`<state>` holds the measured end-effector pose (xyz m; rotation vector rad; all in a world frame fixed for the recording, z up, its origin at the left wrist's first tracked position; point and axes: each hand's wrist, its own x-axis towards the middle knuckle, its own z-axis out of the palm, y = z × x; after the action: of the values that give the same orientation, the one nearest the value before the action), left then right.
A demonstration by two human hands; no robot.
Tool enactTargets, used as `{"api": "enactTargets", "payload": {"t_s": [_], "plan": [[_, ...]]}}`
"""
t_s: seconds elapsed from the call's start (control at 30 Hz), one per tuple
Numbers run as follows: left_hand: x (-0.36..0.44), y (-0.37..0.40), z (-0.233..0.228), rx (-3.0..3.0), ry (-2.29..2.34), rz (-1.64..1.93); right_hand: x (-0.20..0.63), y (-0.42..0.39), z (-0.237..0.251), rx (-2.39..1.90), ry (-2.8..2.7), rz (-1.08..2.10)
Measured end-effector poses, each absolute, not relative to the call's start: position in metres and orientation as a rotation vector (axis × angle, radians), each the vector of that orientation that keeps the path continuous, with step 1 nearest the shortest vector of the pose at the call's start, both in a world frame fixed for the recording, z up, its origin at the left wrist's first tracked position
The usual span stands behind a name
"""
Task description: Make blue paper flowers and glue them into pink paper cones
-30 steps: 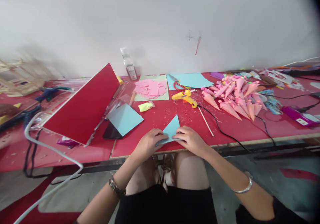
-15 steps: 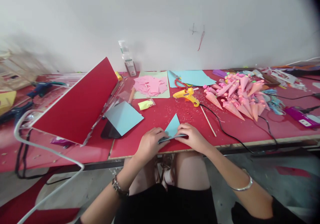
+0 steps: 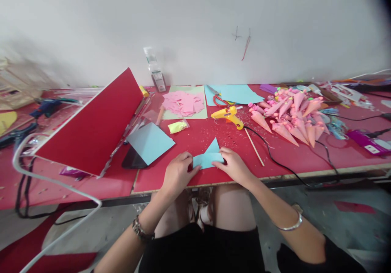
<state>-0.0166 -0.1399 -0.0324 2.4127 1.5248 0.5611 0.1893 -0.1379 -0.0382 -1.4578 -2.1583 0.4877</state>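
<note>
Between my hands is a light blue sheet of paper (image 3: pixel 208 160), folded over along its near side, with one pointed corner sticking up at the back. My left hand (image 3: pixel 179 170) pinches its left end, thumb at the front edge. At the right end, my right hand (image 3: pixel 233 165) pinches it with the thumb below and fingers above. Left of my hands, more light blue paper (image 3: pixel 152 143) lies partly over a dark flat object (image 3: pixel 133 159), perhaps a phone.
A yellow glue gun (image 3: pixel 228 116) lies behind my hands, its black cord trailing right. Pink paper cones (image 3: pixel 287 110) are heaped at right, pink paper pieces (image 3: pixel 183 103) at the back. A thin stick (image 3: pixel 254 147), red-handled scissors (image 3: pixel 218 98) and a leaning red board (image 3: pixel 94 126) surround the work area.
The paper's near part has turned from edge-on to showing a broad blue face, rolled or folded toward me. Both hands keep hold of its ends; my left hand has shifted slightly left.
</note>
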Motion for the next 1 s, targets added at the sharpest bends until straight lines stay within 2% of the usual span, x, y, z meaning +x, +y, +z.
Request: {"api": "enactTargets", "payload": {"t_s": [0.37, 0.57, 0.7, 1.0], "plan": [[-0.026, -0.133, -0.028, 2.688, 1.451, 0.446, 0.187, -0.136, -0.044, -1.509, -2.319, 0.155], [-0.026, -0.131, -0.013, 3.145, 1.014, 0.169, 0.187, -0.135, -0.044, -1.492, -2.337, 0.149], [-0.025, -0.136, -0.009, 3.227, 0.863, 0.006, 0.187, -0.135, -0.045, -1.520, -2.331, 0.143], [-0.048, -0.139, -0.018, 3.063, 0.891, 0.113, 0.188, -0.135, -0.046, -1.509, -2.331, 0.131]]}}
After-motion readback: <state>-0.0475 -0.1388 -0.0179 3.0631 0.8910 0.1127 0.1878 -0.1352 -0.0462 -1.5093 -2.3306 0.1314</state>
